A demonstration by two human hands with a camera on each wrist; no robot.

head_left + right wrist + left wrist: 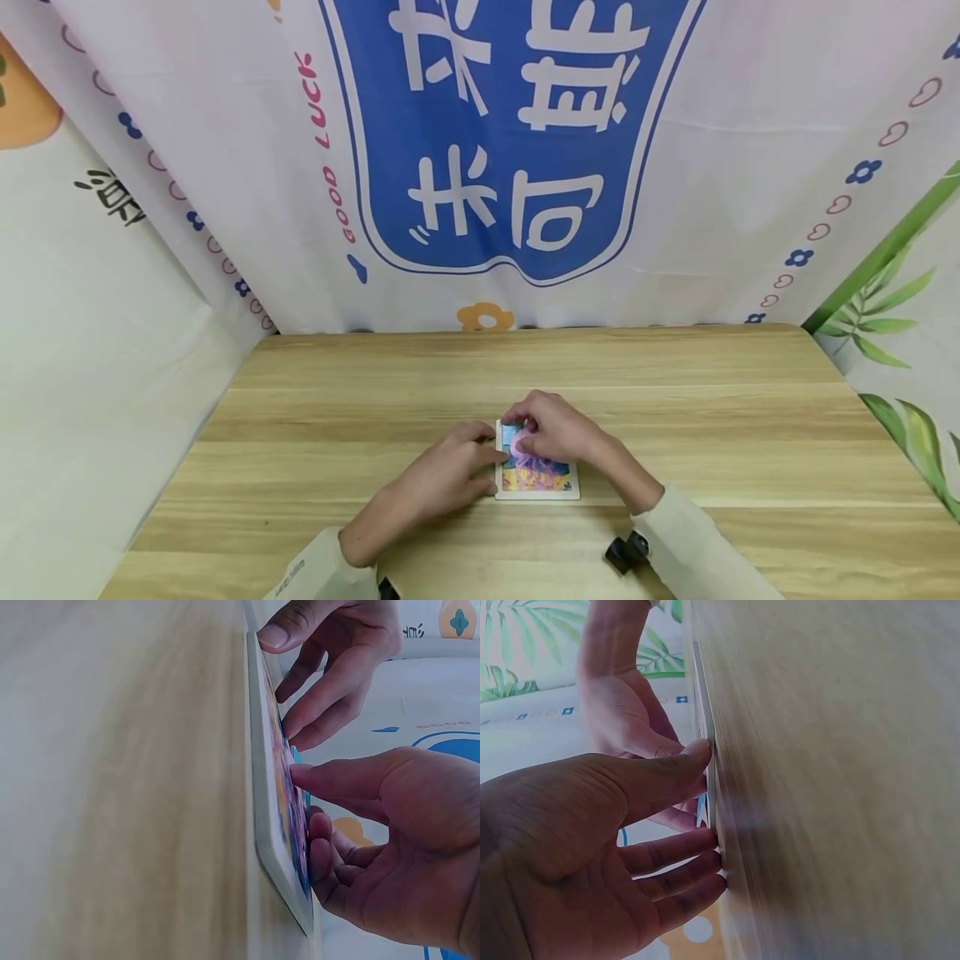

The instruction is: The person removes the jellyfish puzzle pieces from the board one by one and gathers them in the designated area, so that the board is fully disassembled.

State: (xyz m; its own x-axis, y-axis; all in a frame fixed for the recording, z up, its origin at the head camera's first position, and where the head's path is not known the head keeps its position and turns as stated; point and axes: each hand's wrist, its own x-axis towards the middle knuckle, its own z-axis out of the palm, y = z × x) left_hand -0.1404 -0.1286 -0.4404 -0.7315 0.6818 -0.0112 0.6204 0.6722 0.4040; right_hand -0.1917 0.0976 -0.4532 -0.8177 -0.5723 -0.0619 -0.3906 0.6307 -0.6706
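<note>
A flat white-bordered board (538, 495) with a colourful picture lies on the wooden table. My left hand (447, 473) is at its left edge, thumb and fingertips touching the border, fingers fairly straight. Over the upper part of the picture, my right hand (558, 427) has its thumb and bent fingers on a small piece, whose light blue edge (295, 755) shows by the thumb in the right wrist view. The left wrist view shows the board (708, 712) edge-on beside the left thumb. Most of the small piece is hidden by the fingers.
The wooden table (360, 375) extends around the board. Behind it hangs a white cloth (262, 150) with a blue printed panel. Black wrist devices (627, 552) sit at the sleeves, and a leaf-patterned cloth (885, 308) hangs at the right.
</note>
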